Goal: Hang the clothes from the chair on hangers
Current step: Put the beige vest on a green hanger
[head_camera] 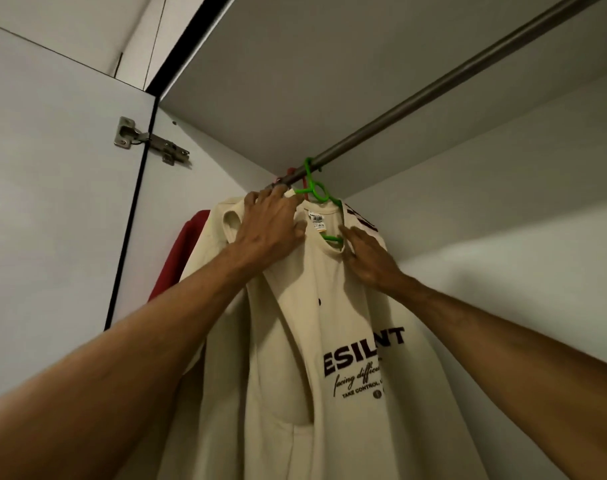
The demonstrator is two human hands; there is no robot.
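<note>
White wardrobe panels enclose the view, seen from below, with a metal rail running from the upper right down to the far corner.

A cream shirt hangs on a green hanger, whose hook sits over the rail just above both hands. The shirt's long axis runs vertically, collar up at the hands and hem down past the bottom edge, where it is cut off. Dark print on the side below the right hand reads partly "ESIL NT"; folds break the word and the smaller lines beneath are hard to read. A label shows inside the collar between the hands.

The left hand lies on the shoulder fabric beside the collar, fingers bent into the cloth; whether it pinches the fabric cannot be told. The right hand rests flat on the opposite shoulder, fingers spread and extended.

A red garment hangs behind the shirt, left of the left hand, mostly hidden. Further left, a door carries a metal hinge.
</note>
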